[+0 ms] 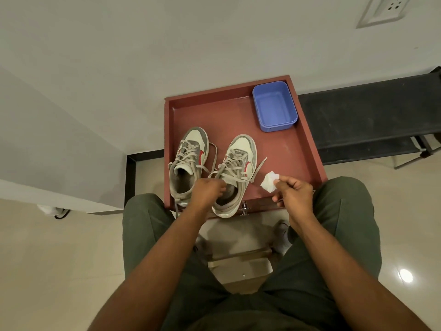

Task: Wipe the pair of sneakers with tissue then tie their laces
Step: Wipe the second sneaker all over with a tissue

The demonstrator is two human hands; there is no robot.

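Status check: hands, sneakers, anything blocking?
Right hand pinches tissue. Left hand at right sneaker collar, grip unclear. Both sneakers unlaced on tray. Nothing blocking.

My white-and-grey sneakers (210, 168), each with a red mark on the side and grey laces (235, 167), sit in a reddish-brown tray (307, 149) beside a blue tub (274, 106), my tissue (269, 181) is white, and my trousers (338, 235) are dark green.

Dark olive-green trousers (334, 235) are worn, creased over both knees; both forearms (167, 254) are left bare, no sleeves being seen.
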